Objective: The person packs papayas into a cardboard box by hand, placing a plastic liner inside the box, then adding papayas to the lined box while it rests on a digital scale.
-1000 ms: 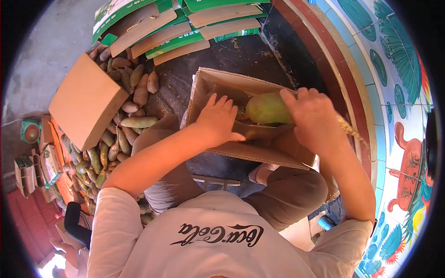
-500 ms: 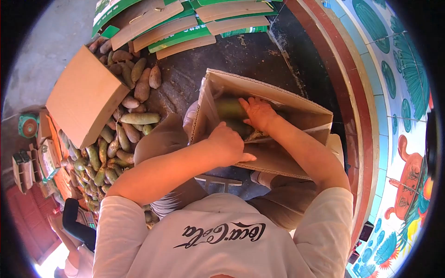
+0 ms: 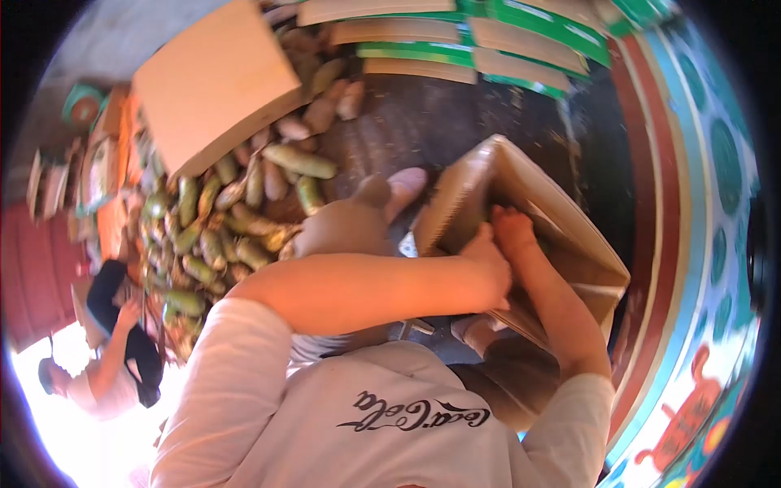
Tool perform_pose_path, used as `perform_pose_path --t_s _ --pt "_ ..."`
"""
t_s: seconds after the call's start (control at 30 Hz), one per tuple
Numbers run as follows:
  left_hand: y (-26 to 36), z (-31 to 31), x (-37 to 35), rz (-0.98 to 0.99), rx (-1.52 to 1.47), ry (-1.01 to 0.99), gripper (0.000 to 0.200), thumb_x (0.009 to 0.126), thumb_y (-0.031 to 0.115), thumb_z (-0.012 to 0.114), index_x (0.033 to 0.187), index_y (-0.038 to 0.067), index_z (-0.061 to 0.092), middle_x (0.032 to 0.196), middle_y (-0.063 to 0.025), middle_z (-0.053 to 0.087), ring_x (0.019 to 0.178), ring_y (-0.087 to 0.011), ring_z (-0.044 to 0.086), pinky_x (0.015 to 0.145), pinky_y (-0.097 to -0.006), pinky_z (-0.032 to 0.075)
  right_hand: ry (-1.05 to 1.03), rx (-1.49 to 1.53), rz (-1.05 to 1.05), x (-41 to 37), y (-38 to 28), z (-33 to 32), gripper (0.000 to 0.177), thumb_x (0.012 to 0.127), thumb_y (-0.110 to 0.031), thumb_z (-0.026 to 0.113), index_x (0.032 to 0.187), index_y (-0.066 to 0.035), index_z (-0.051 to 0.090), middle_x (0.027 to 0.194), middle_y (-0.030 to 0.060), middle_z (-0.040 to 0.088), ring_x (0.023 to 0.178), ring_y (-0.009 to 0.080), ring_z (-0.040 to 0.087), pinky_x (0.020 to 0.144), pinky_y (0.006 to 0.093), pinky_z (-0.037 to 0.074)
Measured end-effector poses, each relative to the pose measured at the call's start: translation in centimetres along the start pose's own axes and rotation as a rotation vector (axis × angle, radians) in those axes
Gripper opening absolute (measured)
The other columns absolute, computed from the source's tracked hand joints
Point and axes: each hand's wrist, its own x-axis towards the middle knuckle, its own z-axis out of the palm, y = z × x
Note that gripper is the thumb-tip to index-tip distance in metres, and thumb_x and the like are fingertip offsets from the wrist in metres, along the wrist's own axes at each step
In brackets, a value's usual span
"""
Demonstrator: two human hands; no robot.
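An open cardboard box stands tilted in front of my knees. My left hand is at the box's near side, over its opening; its fingers are blurred and partly hidden. Inside, my right hand reaches down close beside it with bent fingers. Whatever lies under the fingertips is dark and too hidden to name.
Many long green and brownish gourd-like vegetables lie heaped on the left, with a closed-side cardboard box over them. Flattened green boxes are at the top. Another person is at far left; a painted wall stands right.
The view has shifted, so the box appears further right and more turned. My hands are closer together, and my right hand's spread fingers are now bent. The green vegetable in the box is no longer clearly visible.
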Motion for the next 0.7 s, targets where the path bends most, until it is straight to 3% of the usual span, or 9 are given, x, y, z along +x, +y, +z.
perform_pose_path --t_s 0.17,0.23,0.3,0.37,0.43,0.47,0.5,0.57,0.7 --pt "1.5 -0.7 1.4 0.005 0.152 -0.019 0.033 0.085 0.036 0.056 0.103 0.012 0.069 0.106 -0.0056 0.065 0.11 -0.0278 0.054 0.099 -0.0546 0.029 -0.089 -0.024 0.052 -0.5 1.6 -1.2 0.035 0.08 -0.022 0.059 0.109 -0.004 0.049 0.099 0.0193 0.062 0.089 0.0304 0.064 0.072 0.0405 0.053" --pt "2.1 -0.1 5.4 -0.094 -0.033 0.194 0.029 0.081 0.028 0.06 0.102 0.011 0.069 0.103 -0.0068 0.066 0.107 -0.0271 0.055 0.096 -0.0522 0.033 -0.103 0.041 0.076 -1.9 1.7 -3.1 0.043 0.079 -0.025 0.064 0.111 -0.001 0.05 0.099 0.02 0.061 0.09 0.0361 0.061 0.073 0.0454 0.05" --pt "1.8 -0.8 3.7 -0.12 -0.083 0.348 0.026 0.077 0.022 0.062 0.099 0.01 0.069 0.1 -0.0075 0.066 0.103 -0.0262 0.057 0.093 -0.0497 0.037 0.136 0.145 0.011 -4.4 0.9 -3.9 0.037 0.08 -0.022 0.062 0.109 -0.001 0.051 0.1 0.0199 0.061 0.09 0.0361 0.061 0.073 0.0451 0.05" --pt "1.5 -4.1 -5.1 -0.072 -0.005 0.441 0.025 0.073 0.017 0.063 0.096 0.009 0.068 0.096 -0.0079 0.066 0.099 -0.0252 0.058 0.089 -0.0472 0.04 0.364 0.257 -0.043 -7.6 1.0 -4.0 0.032 0.082 -0.02 0.06 0.107 0.0 0.053 0.1 0.0199 0.061 0.089 0.0361 0.061 0.073 0.0448 0.049" --pt "-0.6 -3.0 -7.8 -0.013 -0.049 0.723 0.019 0.072 0.014 0.062 0.089 0.006 0.066 0.087 -0.0093 0.065 0.091 -0.0257 0.061 0.079 -0.0445 0.046 0.588 0.381 -0.082 -10.6 1.2 -4.5 0.027 0.084 -0.017 0.057 0.105 0.0 0.055 0.1 0.0198 0.061 0.089 0.0361 0.061 0.072 0.0445 0.049" --pt "-2.1 -2.1 -10.1 -0.057 -0.091 0.935 0.015 0.073 0.014 0.061 0.085 0.006 0.064 0.083 -0.0094 0.064 0.086 -0.0271 0.062 0.074 -0.0431 0.048 0.698 0.447 -0.101 -11.5 1.2 -5.4 0.025 0.085 -0.016 0.056 0.104 0.0 0.056 0.1 0.0198 0.061 0.089 0.0361 0.061 0.072 0.0443 0.049" --pt "-3.9 -1.0 -12.7 -0.105 -0.135 1.146 0.012 0.073 0.013 0.06 0.081 0.005 0.062 0.08 -0.0095 0.063 0.082 -0.0286 0.062 0.069 -0.0417 0.049 0.509 0.285 0.144 -12.9 -2.2 -9.1 0.017 0.09 -0.009 0.049 0.099 0.001 0.059 0.098 0.0203 0.061 0.086 0.0355 0.061 0.071 0.0411 0.047" --pt "-8.3 3.0 -15.4 -0.169 -0.168 1.387 0.011 0.075 0.014 0.059 0.079 0.003 0.059 0.077 -0.0139 0.059 0.077 -0.0332 0.06 0.064 -0.042 0.049 0.67 0.405 0.104 -14.6 -4.1 -9.2 0.014 0.089 -0.009 0.051 0.097 -0.001 0.058 0.085 0.0202 0.059 0.076 0.0379 0.058 0.066 0.0411 0.046" --pt "-13.1 16.4 -18.3 -0.655 -0.478 1.2 0.017 0.081 0.017 0.058 0.088 0.002 0.057 0.081 -0.0195 0.058 0.078 -0.0388 0.057 0.067 -0.0467 0.046 0.805 0.489 0.159 -15.6 -6.3 -7.5 0.015 0.092 -0.011 0.049 0.094 0.002 0.056 0.083 0.0192 0.059 0.075 0.0331 0.058 0.066 0.0371 0.046"
